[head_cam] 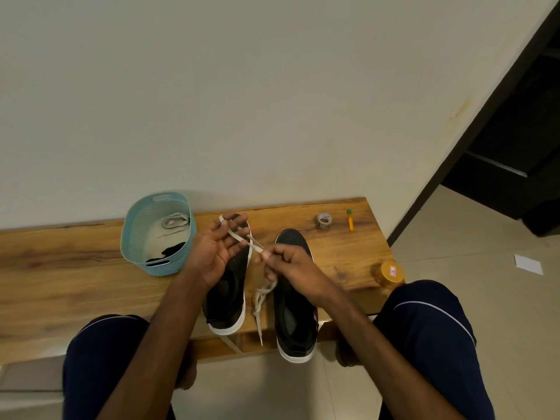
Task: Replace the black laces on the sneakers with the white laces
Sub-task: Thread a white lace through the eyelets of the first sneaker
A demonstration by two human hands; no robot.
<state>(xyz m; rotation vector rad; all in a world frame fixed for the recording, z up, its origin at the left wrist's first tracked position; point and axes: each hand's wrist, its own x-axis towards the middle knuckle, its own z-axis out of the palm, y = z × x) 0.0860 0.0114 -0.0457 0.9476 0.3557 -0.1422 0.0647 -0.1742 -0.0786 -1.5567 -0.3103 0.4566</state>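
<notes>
Head view, left to right: we see a teal basket (133, 237) on the wooden bench (60, 268), holding a spare white lace (175, 221) and a black lace (169, 253). Our left hand (212, 253) is loosely spread, with the white lace (242, 237) looped over its fingers, not pinched as far as we can tell. That lace slants down-right to our right hand (291, 268), which pinches it between thumb and forefinger; its free end hangs between the two shoes. Under the left hand lies the left sneaker (227, 298), and under the right wrist the right sneaker (295, 322), both lengthwise up the frame, toes at the top. We judge the left sneaker the nearer one for threading.
</notes>
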